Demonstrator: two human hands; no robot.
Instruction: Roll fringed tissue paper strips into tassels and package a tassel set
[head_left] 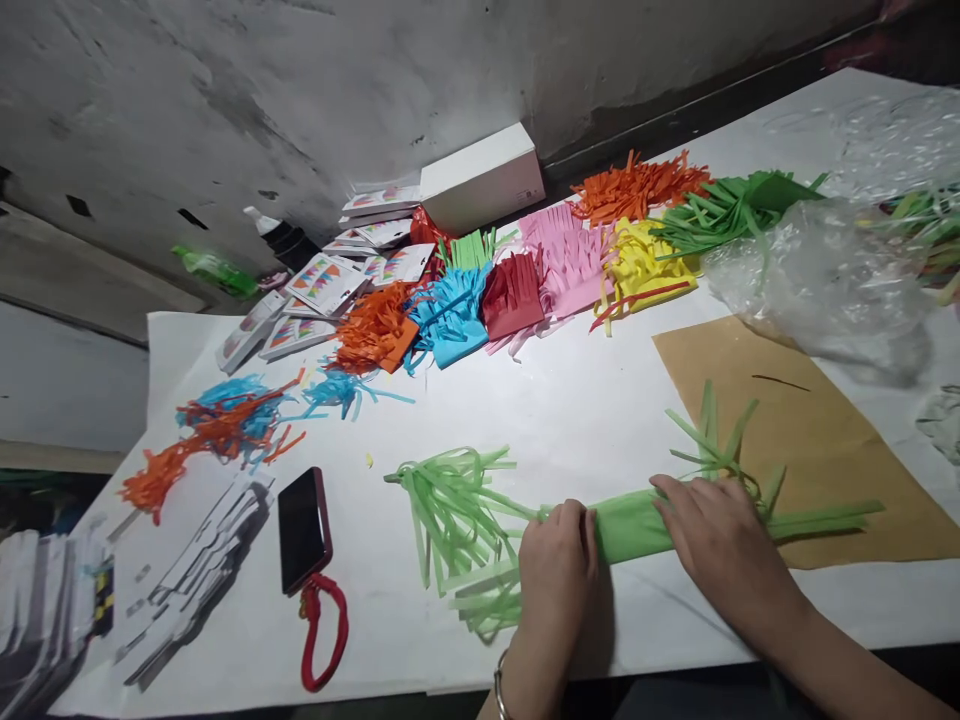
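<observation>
Fringe point(634, 527), green, lies toward near edge of tabletop point(585, 410); I see left hand point(559, 555) and right hand point(716, 520), fingers clamped on it. Probably straightening or folding; next likely calls for even tension.

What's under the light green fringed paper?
Beneath the green paper, white covering shows between left strips, brown sheet under right strips; what its solid middle covers can't be seen.

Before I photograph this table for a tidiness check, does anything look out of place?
Yes. Loose orange and blue paper strips lie tangled beyond the smartphone, unlike the folded fringe bundles farther back. A stray red strip lies across the yellow fringe, its colour mismatched.
</observation>
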